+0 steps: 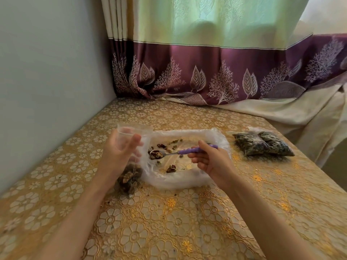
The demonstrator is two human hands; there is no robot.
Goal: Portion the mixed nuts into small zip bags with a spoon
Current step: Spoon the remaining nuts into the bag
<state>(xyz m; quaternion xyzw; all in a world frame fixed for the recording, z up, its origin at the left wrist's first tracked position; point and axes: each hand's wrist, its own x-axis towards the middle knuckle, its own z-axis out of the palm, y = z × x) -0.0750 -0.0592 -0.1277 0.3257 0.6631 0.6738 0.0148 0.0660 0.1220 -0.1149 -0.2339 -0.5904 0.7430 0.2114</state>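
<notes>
Head view: both forearms extend forward over the gold floral tablecloth (169, 222). Left hand (120, 152) is raised with the palm turned inward; its thumb and fingers curl round the upper part of a small zip bag (129, 162), holding the mouth open and upright. Below this grip, the bag hangs down to the tablecloth, and its lower part is filled with brown nuts. Right hand (210, 160) is held palm inward, wrist slightly bent; its thumb and curled fingers pinch the purple handle of a spoon (174, 152). From this grip the handle end projects to the right, past the thumb, while the metal bowl extends left toward the zip bag, level and loaded with nut pieces. Directly beneath the spoon lies a large clear plastic bag (187, 181), spread flat with its rim rolled, holding scattered mixed nuts (171, 168). Well right of the right hand, a filled dark packet (262, 145) rests on the tablecloth.
</notes>
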